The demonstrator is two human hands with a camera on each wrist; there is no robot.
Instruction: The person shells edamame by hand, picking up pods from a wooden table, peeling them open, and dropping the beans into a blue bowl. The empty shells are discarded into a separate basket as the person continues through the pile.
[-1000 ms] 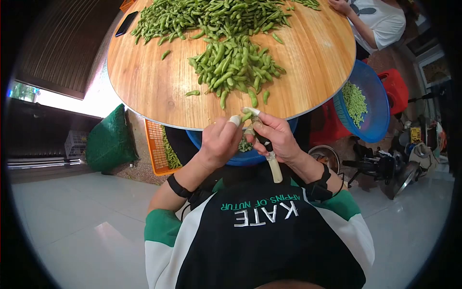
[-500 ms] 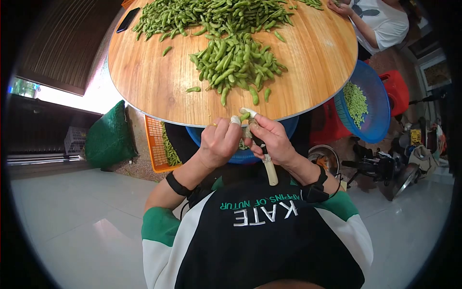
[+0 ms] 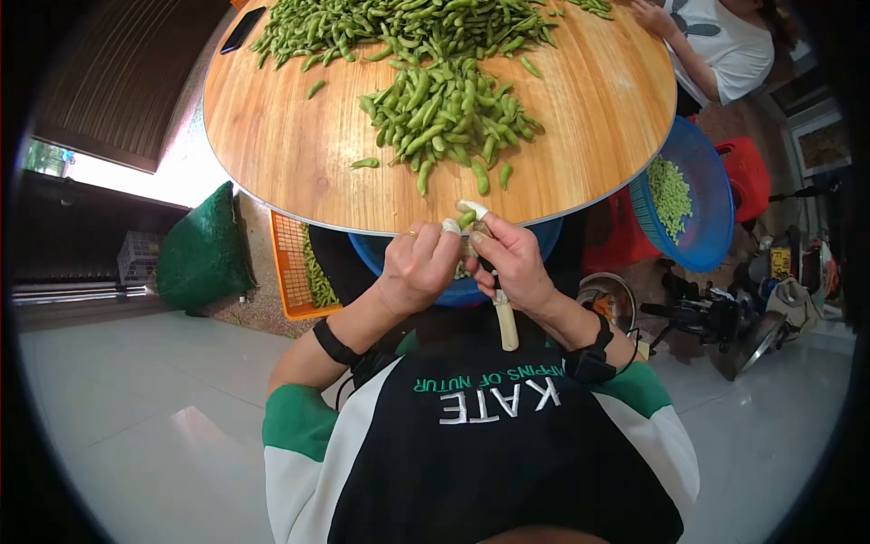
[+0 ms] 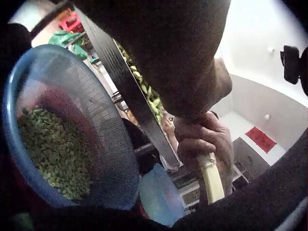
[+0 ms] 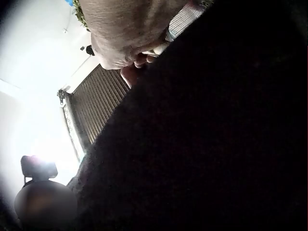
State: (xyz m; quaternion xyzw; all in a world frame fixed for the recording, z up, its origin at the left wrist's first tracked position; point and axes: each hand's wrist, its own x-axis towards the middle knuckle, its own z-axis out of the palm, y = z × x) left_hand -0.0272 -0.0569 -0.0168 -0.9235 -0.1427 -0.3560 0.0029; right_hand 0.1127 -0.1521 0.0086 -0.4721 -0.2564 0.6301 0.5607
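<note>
At the table's near edge the left hand [image 3: 420, 269] and the right hand [image 3: 521, 270] meet around one green pod [image 3: 467, 219], which both pinch. White wraps cover fingertips of both hands. Curled lower fingers of the right hand also grip a tool with a pale handle [image 3: 507, 326]; its working end is hidden. In the left wrist view the pale handle [image 4: 212, 180] slants down from the right hand [image 4: 211, 137]. A loose pile of pods [image 3: 453, 118] lies on the wooden table [image 3: 281, 154] beyond the hands.
Below the hands is a blue basin [image 3: 364, 249]. An orange crate [image 3: 292, 272] with pods stands left, a blue basket [image 3: 716, 218] of shelled beans right, by a red stool [image 3: 745, 179]. A phone [image 3: 242, 30] lies far left; another person [image 3: 716, 45] sits far right.
The tool's handle has swung slightly left and now hangs more upright. Both hands stay together at the table edge, still pinching the pod, with the left fingers a little closer to the right.
</note>
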